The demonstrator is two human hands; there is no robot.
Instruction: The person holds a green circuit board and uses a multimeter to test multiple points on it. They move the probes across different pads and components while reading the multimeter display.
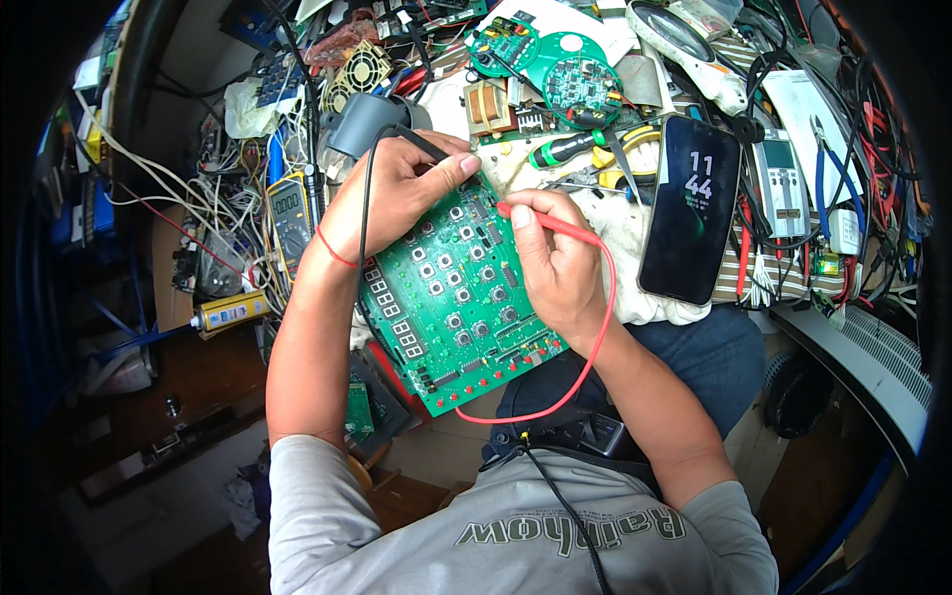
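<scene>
A green circuit board [451, 302] with several round push buttons and a row of red digit displays lies tilted at the bench's front edge. My left hand [397, 188] pinches a black test probe [421, 144] at the board's upper corner; its black lead loops over my wrist. My right hand [555, 263] grips a red test probe [555, 224], tip pressed on the board's upper right area. The red lead [585, 367] curves down past my forearm.
A yellow multimeter [290, 213] lies left of the board among tangled wires. A dark smartphone [689, 208] rests on a white cloth at right. Round green boards [565, 69], a screwdriver [580, 147], a magnifier [684, 45] and pliers [828, 169] crowd the back.
</scene>
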